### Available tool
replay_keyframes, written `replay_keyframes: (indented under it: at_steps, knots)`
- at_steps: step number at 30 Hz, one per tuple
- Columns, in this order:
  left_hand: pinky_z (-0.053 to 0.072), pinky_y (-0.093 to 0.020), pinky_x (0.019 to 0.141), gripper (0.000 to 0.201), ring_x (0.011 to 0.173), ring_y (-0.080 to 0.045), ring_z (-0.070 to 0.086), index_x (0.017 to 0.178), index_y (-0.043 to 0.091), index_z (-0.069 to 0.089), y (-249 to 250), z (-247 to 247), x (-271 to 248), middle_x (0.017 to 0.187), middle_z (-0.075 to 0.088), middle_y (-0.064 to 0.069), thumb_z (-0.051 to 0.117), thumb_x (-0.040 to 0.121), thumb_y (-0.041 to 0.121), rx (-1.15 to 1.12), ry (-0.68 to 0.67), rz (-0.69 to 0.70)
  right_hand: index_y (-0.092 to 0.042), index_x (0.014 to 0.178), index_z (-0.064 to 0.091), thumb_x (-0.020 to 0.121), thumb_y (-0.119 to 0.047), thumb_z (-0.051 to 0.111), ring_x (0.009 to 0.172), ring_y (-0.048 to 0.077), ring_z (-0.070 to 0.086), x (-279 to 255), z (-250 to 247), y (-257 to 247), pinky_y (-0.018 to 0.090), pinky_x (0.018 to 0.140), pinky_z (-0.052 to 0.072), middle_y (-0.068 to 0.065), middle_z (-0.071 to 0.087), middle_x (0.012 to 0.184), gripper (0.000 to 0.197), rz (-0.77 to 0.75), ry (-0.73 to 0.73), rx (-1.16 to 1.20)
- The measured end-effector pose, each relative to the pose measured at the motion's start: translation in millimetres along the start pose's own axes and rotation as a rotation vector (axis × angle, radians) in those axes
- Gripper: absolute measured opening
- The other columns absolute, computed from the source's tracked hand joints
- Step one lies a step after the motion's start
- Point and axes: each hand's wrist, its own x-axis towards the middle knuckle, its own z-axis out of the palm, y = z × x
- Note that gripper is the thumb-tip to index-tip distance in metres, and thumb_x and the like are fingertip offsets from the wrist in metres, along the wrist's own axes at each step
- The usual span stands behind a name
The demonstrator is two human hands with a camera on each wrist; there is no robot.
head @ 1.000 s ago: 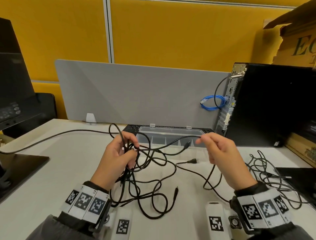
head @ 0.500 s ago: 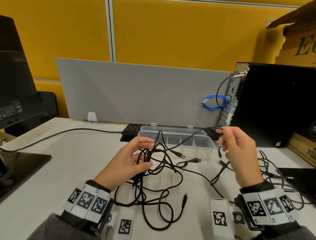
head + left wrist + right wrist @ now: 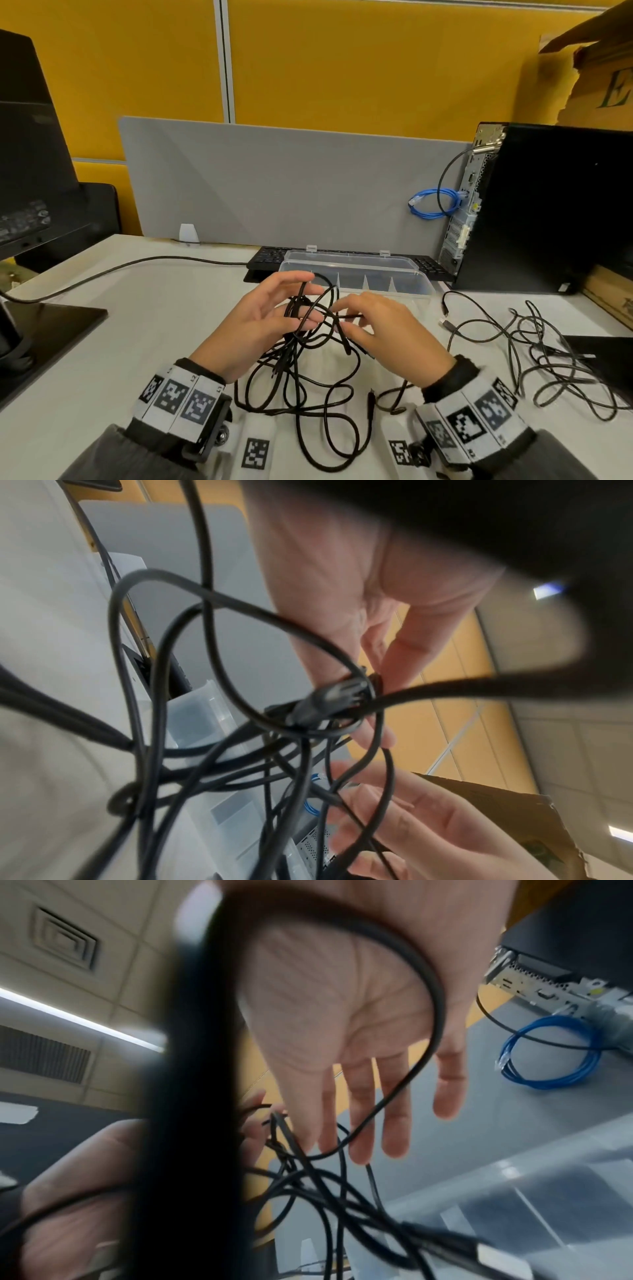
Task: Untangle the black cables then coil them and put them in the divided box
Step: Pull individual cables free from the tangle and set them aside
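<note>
Black cables (image 3: 301, 363) knotted in loose loops (thin, glossy), left hand (image 3: 260, 318) pinching the knot, right hand (image 3: 387, 329) spread beside it

Bright even office light, ceiling light strip (image 3: 78, 1022) glowing, soft faint shadows on the desk (image 3: 144, 329), head view bowed at edges, wrist views motion-blurred, nearest black cables (image 3: 479, 688) out of focus

Black cables (image 3: 310, 370), clear divided box (image 3: 352, 270), blue cable (image 3: 432, 202), yellow wall (image 3: 342, 58).
</note>
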Motion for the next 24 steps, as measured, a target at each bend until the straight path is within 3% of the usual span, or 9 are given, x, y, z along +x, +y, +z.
replay_keyframes:
  at_steps: [2, 5, 7, 9, 12, 15, 18, 21, 24]
  knots:
    - [0.053, -0.026, 0.081, 0.052, 0.100, -0.029, 0.065, 0.122, 0.014, 0.051, -1.6, -1.5, 0.9, 0.118, 0.064, -0.006, 0.042, 0.084, -0.020, -0.056, -0.013, 0.005, -0.037, 0.109, 0.055, 0.094, -0.035, 0.042, 0.103, 0.004, 0.046, -2.6, 2.4, -4.7, 0.039, 0.097, 0.037, -0.021, 0.050, 0.100, 0.020, -0.058, 0.050, 0.093]
    - [0.053, -0.030, 0.085, 0.058, 0.104, -0.031, 0.064, 0.124, 0.014, 0.050, -2.8, -3.7, 1.5, 0.121, 0.062, -0.008, 0.046, 0.076, -0.018, -0.126, -0.015, 0.024, -0.040, 0.091, 0.050, 0.085, -0.047, 0.036, 0.099, 0.002, 0.045, -7.6, 2.7, -11.7, 0.036, 0.092, 0.039, -0.022, 0.049, 0.094, 0.017, -0.128, 0.172, 0.264]
    - [0.053, -0.030, 0.083, 0.064, 0.106, -0.029, 0.064, 0.125, 0.016, 0.049, -2.2, -3.4, 0.9, 0.123, 0.062, -0.005, 0.045, 0.068, -0.013, -0.146, -0.031, 0.034, -0.039, 0.087, 0.055, 0.080, -0.061, 0.038, 0.098, 0.001, 0.041, -8.9, 5.3, -15.5, 0.033, 0.090, 0.037, -0.020, 0.045, 0.094, 0.028, -0.135, 0.138, 0.217]
    - [0.054, -0.031, 0.082, 0.065, 0.108, -0.028, 0.063, 0.125, 0.019, 0.048, -2.1, -2.3, 0.0, 0.124, 0.061, -0.002, 0.046, 0.068, -0.012, -0.134, -0.033, 0.052, -0.039, 0.092, 0.062, 0.076, -0.068, 0.043, 0.100, 0.004, 0.035, -8.5, 8.2, -20.3, 0.031, 0.090, 0.033, -0.019, 0.041, 0.097, 0.038, -0.127, 0.101, 0.095]
    - [0.054, -0.032, 0.082, 0.064, 0.108, -0.027, 0.063, 0.126, 0.020, 0.047, -2.7, 0.2, -1.1, 0.125, 0.060, 0.002, 0.054, 0.070, -0.010, -0.085, -0.021, 0.089, -0.039, 0.100, 0.066, 0.081, -0.058, 0.052, 0.103, 0.009, 0.030, -6.7, 11.3, -26.3, 0.031, 0.090, 0.031, -0.012, 0.040, 0.105, 0.030, -0.115, 0.092, -0.008]
    - [0.053, -0.029, 0.082, 0.062, 0.108, -0.024, 0.063, 0.126, 0.022, 0.048, -3.5, 1.6, -0.8, 0.124, 0.060, 0.004, 0.058, 0.073, -0.008, -0.034, 0.006, 0.092, -0.034, 0.091, 0.067, 0.083, -0.055, 0.047, 0.101, 0.007, 0.029, -8.8, 12.8, -28.3, 0.024, 0.087, 0.033, -0.012, 0.040, 0.109, 0.031, -0.149, 0.205, 0.047]
    - [0.053, -0.026, 0.080, 0.059, 0.102, -0.017, 0.064, 0.122, 0.028, 0.051, -4.8, 5.9, 1.1, 0.121, 0.060, 0.007, 0.056, 0.080, -0.013, 0.152, 0.020, 0.101, -0.028, 0.080, 0.061, 0.092, -0.037, 0.052, 0.094, 0.001, 0.040, -6.2, 3.0, -32.0, 0.010, 0.078, 0.032, -0.015, 0.047, 0.095, 0.017, -0.128, 0.257, 0.312]
    - [0.051, -0.024, 0.076, 0.052, 0.076, -0.006, 0.057, 0.115, 0.033, 0.052, -6.4, 11.1, 0.8, 0.100, 0.063, 0.016, 0.058, 0.083, -0.007, 0.326, -0.031, 0.094, -0.014, 0.084, 0.059, 0.096, -0.018, 0.047, 0.069, 0.003, 0.053, 0.1, -21.4, -42.6, 0.016, 0.060, 0.044, -0.004, 0.059, 0.074, 0.017, -0.106, 0.129, 0.665]
    - [0.047, -0.020, 0.068, 0.040, 0.064, -0.008, 0.048, 0.105, 0.042, 0.057, -7.6, 9.8, 0.6, 0.087, 0.060, 0.012, 0.067, 0.080, 0.012, 0.370, -0.016, 0.085, -0.003, 0.087, 0.057, 0.095, -0.009, 0.045, 0.057, 0.008, 0.053, 2.1, -53.7, -51.3, 0.021, 0.055, 0.050, 0.002, 0.052, 0.063, 0.016, -0.068, 0.026, 0.940]
